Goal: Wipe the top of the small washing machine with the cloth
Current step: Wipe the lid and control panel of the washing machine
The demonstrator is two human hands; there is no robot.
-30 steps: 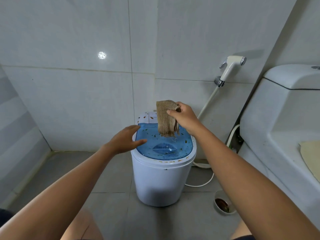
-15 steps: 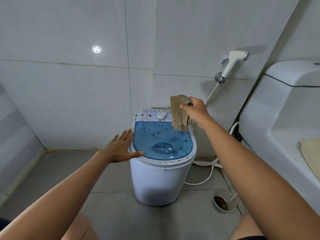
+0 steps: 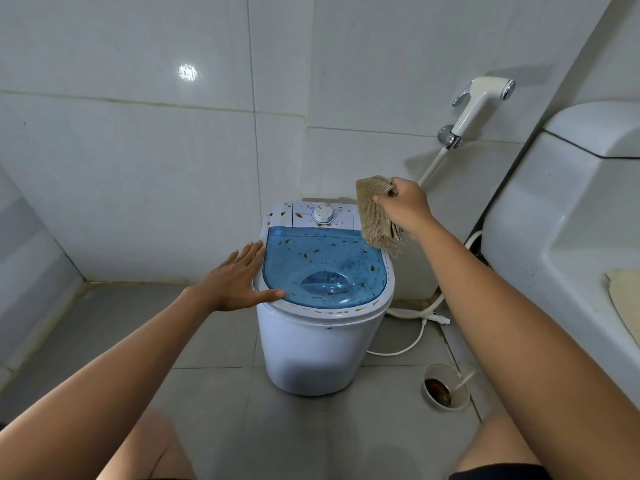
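Tan and coarsely woven, the cloth (image 3: pixel 375 213) hangs from my right hand (image 3: pixel 403 207), pinched at its bunched top edge between thumb and curled fingers, with the rest drooping loose and a frayed corner trailing below. It hovers over the back right corner of the small washing machine (image 3: pixel 322 306), its lower edge at or just above the lid; I cannot tell whether it touches. It looks light and limp, so it should fold to whatever shape I press it into. Held by one edge like this it would only drag, so my guess is that I should gather more of it under a flat palm before wiping.

My left hand (image 3: pixel 239 280) is open, fingers spread and straight, resting against the left rim of the machine with the thumb lying on the white edge. It holds nothing. The machine looks like thin plastic and probably light, likely to skid on the grey floor tiles, so bracing that rim makes sense.

The translucent blue lid (image 3: pixel 322 268) is smooth, hard and speckled with small brown flecks, as is the white control panel (image 3: pixel 322 214) behind it. The dial (image 3: pixel 323 213) stands proud there, and I judge the cloth will need to work around it.
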